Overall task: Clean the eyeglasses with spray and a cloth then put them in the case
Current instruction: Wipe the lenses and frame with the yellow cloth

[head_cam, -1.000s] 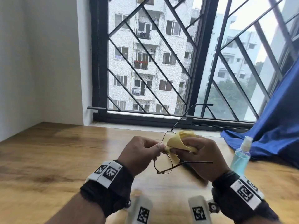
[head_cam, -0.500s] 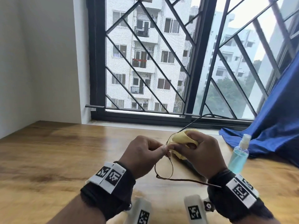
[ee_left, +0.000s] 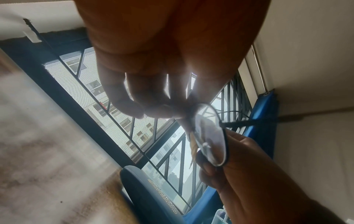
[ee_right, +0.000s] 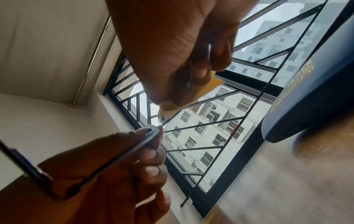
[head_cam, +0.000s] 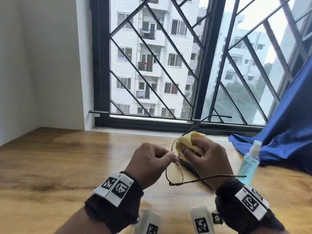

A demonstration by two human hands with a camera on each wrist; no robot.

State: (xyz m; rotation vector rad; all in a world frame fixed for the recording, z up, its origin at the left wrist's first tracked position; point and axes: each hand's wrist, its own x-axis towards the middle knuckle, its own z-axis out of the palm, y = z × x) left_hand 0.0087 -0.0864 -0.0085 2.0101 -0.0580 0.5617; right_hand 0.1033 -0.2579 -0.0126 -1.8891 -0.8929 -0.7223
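Thin dark wire-rimmed eyeglasses (head_cam: 174, 176) hang in the air above the wooden table (head_cam: 50, 166), temples unfolded. My left hand (head_cam: 168, 157) pinches the frame at the bridge; the nearer lens (ee_left: 210, 141) shows clear in the left wrist view. My right hand (head_cam: 187, 149) holds a yellow cloth (head_cam: 189, 141) folded over the farther lens, thumb and fingers pressing it from both sides. A corner of the cloth (ee_right: 216, 83) pokes out in the right wrist view. The dark blue case (ee_right: 316, 84) lies on the table under my right hand, mostly hidden in the head view.
A clear blue spray bottle (head_cam: 249, 164) with a white nozzle stands right of my right hand. A blue curtain (head_cam: 283, 129) pools on the table's far right. A barred window (head_cam: 168, 65) runs along the table's far edge; a white wall (head_cam: 33, 65) bounds the left.
The glasses have tilted back and forth between my hands; the near temple swung down and right, then rose again. The cloth shifted over the far lens. Both hands kept their hold.
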